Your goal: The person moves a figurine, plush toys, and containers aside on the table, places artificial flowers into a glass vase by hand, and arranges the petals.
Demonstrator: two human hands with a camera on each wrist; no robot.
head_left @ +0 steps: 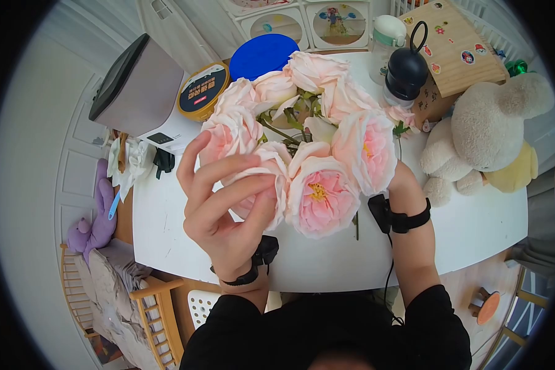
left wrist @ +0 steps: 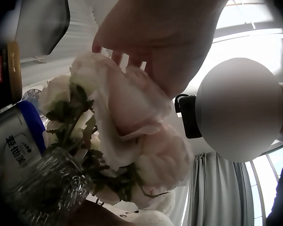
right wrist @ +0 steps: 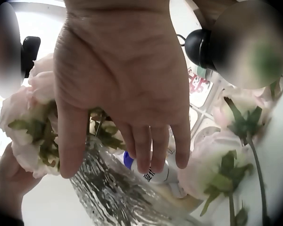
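Observation:
A bunch of pale pink roses [head_left: 324,200] stands up in a ribbed clear glass vase [right wrist: 115,183]. My left hand [head_left: 225,206] is at the near-left rose [head_left: 243,206], its fingers curved over the petals and its thumb close to the index fingertip. In the left wrist view that hand arches over a bloom [left wrist: 132,103]. Roses hide my right hand in the head view. The right wrist view shows the right hand [right wrist: 122,80] beside the vase neck, palm bare, fingers extended and thumb apart.
Two more roses [right wrist: 217,165] lie right of the vase. Behind stand a blue-lidded tub [head_left: 262,55], a gold-rimmed tub [head_left: 203,91] and a grey bin-shaped appliance [head_left: 139,86]. A black-topped bottle [head_left: 406,74], a wooden board [head_left: 453,46] and a plush toy [head_left: 490,129] are on the right.

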